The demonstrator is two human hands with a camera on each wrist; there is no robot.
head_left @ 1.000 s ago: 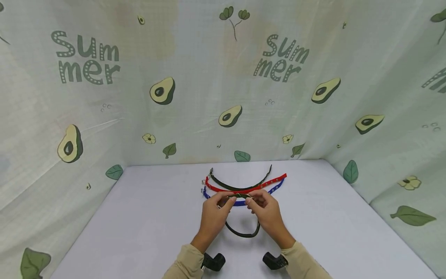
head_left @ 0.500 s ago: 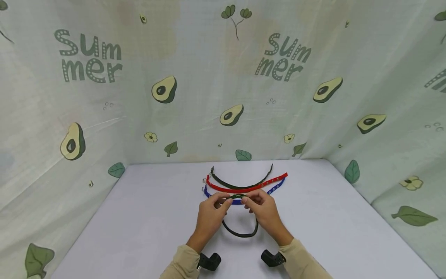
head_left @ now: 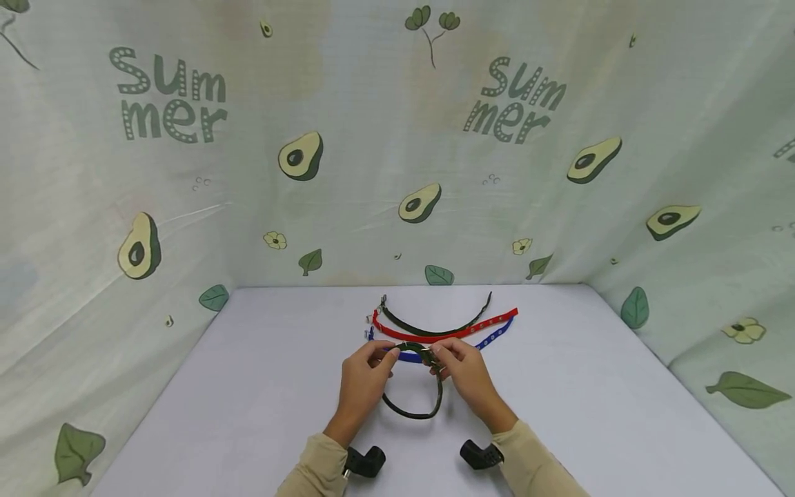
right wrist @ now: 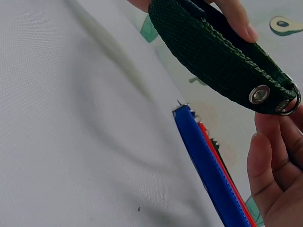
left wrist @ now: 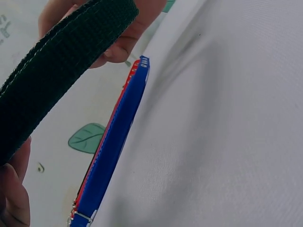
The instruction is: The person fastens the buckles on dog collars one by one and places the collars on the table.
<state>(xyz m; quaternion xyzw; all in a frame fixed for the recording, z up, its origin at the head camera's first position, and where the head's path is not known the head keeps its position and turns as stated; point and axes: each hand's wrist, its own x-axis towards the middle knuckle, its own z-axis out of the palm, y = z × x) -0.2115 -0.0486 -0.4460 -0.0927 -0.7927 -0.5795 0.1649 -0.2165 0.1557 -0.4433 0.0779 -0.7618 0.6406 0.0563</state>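
Since a second ago: both hands have drifted a little leftward, and the loop of the dark green collar [head_left: 415, 386] hanging under them has swung left with them and looks narrower.
Left hand [head_left: 362, 382]: fingertips pinch the collar's top at the left — a light grip, thumb against strap.
Right hand [head_left: 467, 376]: fingers curl round the buckle end, where a metal eyelet [right wrist: 259, 94] and ring show in the right wrist view.
Collar position: held just above the white table [head_left: 261, 386], its loop sagging toward the person.
Other straps: a blue collar [head_left: 435, 353], a red collar [head_left: 444, 333] and another green collar [head_left: 435, 324] lie in arcs just beyond the hands.
Risk: the strap end could slip out of the buckle — both grips are fingertip pinches on stiff webbing.
Second risk: the blue collar lies close under the knuckles, so a forward nudge could drag it out of its row.
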